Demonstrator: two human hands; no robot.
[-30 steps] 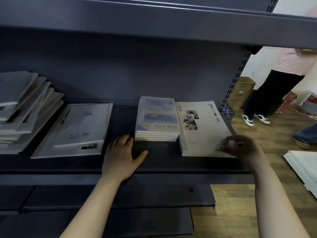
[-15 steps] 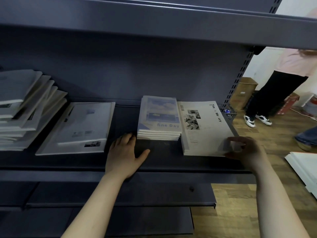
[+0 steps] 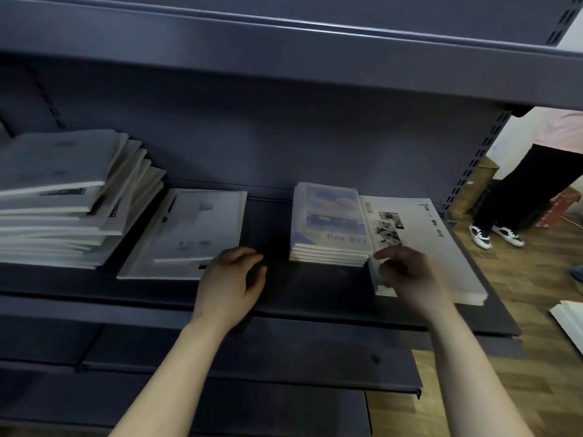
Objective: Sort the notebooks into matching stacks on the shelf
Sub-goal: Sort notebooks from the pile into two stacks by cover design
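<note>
Four groups of notebooks lie on the dark grey metal shelf board [image 3: 315,298], and the squared stack of blue-and-white "fine Day" notebooks [image 3: 329,222] serves as the marker. Touching its right side is the wider stack of pale "Time Memory" notebooks with black-and-white photo covers [image 3: 441,257]. To its left, across a strip of shelf, lie the flat white notebooks with small dark prints [image 3: 189,234], and farther left still is the tall, slumped heap of white notebooks [image 3: 63,200], fanned and tilted. The right hand [image 3: 410,275] sits just right of the marker's front corner, over the near left corner of the pale stack. Its fingers are bent there, but blur hides whether they pinch the covers or only touch them. The left hand [image 3: 230,285] is left of the marker, fingers curled down at the near right corner of the flat white notebooks and thumb spread clear of them; a grip cannot be confirmed. These look like thin soft-cover books: light singly, heavier and floppy in a pile, with smooth covers likely to slide over one another. A sound hold would probably be on a long edge or the spine side, thumb on top and fingers beneath. The fanned heap seems likeliest to spill if lifted whole.
</note>
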